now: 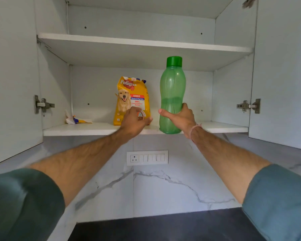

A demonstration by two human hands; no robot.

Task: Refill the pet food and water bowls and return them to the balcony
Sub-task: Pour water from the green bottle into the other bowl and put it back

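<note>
Sleeves, one left (pixel 24 202) and one right (pixel 278 200), frame the bottom corners, with a dark counter (pixel 163 228) between them. Both bare forearms reach up and away over a marble-patterned wall (pixel 163 188) that carries a white switch plate (pixel 147 157).

Past that is an open cupboard, and both hands are at the front of its lower shelf (pixel 76 130). The right hand (pixel 181 117), with a thread band (pixel 195 128) on the wrist, grips a green bottle (pixel 172 84) low on its body, thumb on the near left side and fingers round the right. The bottle is upright and capped, with water filling a bit under half. Its base sits at the shelf's front edge; whether it rests there or is lifted, I cannot tell.

The left hand (pixel 133 122) is just left of it, fingers curled round the lower right corner of a yellow dog-food bag (pixel 129 94). The bag stands upright farther back on the same shelf.

A crumpled wrapper (pixel 75 119) lies near the shelf's back left corner. Steel hinges sit on the left (pixel 43 104) and right (pixel 248 106) cupboard sides, and both doors (pixel 12 84) stand open. The upper shelf (pixel 146 43) runs across above.
</note>
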